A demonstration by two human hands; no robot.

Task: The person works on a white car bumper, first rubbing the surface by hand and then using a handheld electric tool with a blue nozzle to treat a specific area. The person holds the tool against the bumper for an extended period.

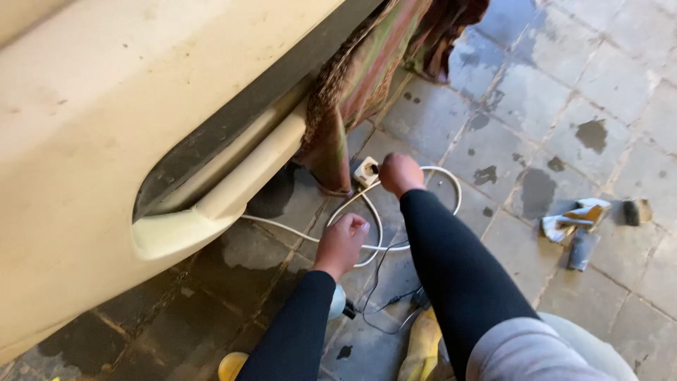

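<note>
My left hand is closed around a white extension cable that loops over the paving. My right hand is closed on a dark plug, which it holds against the white socket at the cable's end. Both arms wear black sleeves. The socket lies on the ground beside a patterned cloth that hangs from the cream car body.
A thin black cord trails on wet stone paving toward a round white and grey object partly hidden under my left arm. A crumpled rag and a brush lie to the right. Yellow objects sit near my knees.
</note>
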